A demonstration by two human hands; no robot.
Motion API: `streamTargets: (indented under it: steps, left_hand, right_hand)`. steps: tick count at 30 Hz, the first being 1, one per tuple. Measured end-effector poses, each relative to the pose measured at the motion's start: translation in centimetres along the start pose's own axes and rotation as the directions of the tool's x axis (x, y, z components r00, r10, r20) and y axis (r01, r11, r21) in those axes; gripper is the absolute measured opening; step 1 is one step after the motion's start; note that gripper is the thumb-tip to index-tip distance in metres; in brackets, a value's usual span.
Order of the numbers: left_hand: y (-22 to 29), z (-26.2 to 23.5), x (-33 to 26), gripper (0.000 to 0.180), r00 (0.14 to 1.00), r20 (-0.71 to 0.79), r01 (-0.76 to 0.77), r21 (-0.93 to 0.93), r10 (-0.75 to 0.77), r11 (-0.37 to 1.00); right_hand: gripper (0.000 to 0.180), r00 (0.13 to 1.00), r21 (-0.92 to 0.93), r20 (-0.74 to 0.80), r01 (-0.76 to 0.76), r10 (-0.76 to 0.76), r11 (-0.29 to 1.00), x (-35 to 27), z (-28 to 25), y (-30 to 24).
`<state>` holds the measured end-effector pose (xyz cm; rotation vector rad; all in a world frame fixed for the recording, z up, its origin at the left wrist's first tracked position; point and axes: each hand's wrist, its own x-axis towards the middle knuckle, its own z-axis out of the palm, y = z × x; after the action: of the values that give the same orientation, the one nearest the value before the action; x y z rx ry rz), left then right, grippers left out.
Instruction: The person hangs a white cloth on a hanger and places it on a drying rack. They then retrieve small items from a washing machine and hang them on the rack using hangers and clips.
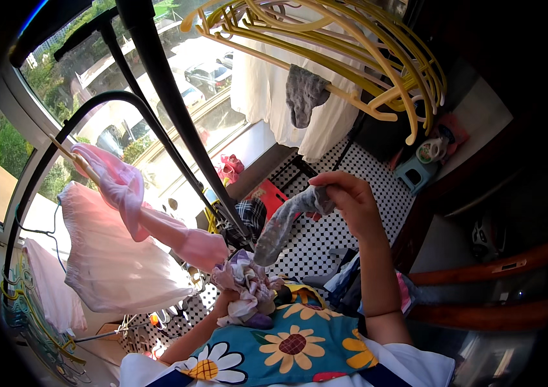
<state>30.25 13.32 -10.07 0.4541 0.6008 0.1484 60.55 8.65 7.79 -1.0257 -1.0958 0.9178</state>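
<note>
My right hand point(352, 205) is raised in front of me, thumb and fingers pinching the top of a grey speckled sock point(279, 227), which droops down to the left. Low in front of my chest, my left hand point(224, 302) is closed around a bunch of crumpled socks point(248, 287) in white, pale pink and purple; most of its fingers are hidden by them. Above, another grey sock point(304, 97) lies folded over the bar of a yellow hanger point(351, 97). To the left, a pink garment point(116, 180) hangs from a pale hanger.
Several yellow hangers crowd together at the upper right, with white cloth point(267, 90) behind them. A black metal rack point(164, 97) rises by the window. A pale pink skirt point(119, 248) hangs left, near more hangers point(35, 316). A blue stool point(416, 173) stands on the dotted tile floor point(377, 187).
</note>
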Motion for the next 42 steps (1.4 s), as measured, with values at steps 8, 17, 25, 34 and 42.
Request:
streamTargets:
  steps: [8, 17, 25, 34, 42]
  left_hand:
    - [-0.6, -2.7, -1.8, 0.042, 0.993, -0.11, -0.032, 0.017, 0.034, 0.999]
    - [-0.2, -3.5, -3.1, 0.046, 0.987, -0.143, -0.067, 0.022, 0.069, 0.998]
    - [0.7, -3.4, -3.1, 0.05, 0.986, -0.101, -0.13, 0.026, 0.132, 0.991]
    - [-0.4, -3.9, -3.9, 0.055, 0.991, -0.047, -0.121, 0.032, 0.122, 0.992]
    - [1.8, -0.6, -5.2, 0.059, 0.941, 0.001, -0.338, 0.029, 0.338, 0.941]
  right_hand:
    - [0.016, 0.834, -0.75, 0.078, 0.411, -0.547, 0.519, 3.5, 3.4, -8.6]
    - [0.016, 0.621, -0.959, 0.217, -0.009, -0.753, -0.284, 11.9, 3.0, -13.2]
    - [0.018, 0.611, -0.97, 0.148, -0.063, -0.778, -0.234, 13.3, 2.4, -12.3]
    - [0.031, 0.596, -0.997, 0.047, 0.072, -0.801, -0.005, 5.1, 1.7, -14.8]
    - [0.026, 0.702, -0.969, 0.212, 0.241, -0.68, -0.053, -3.7, -0.6, -14.6]
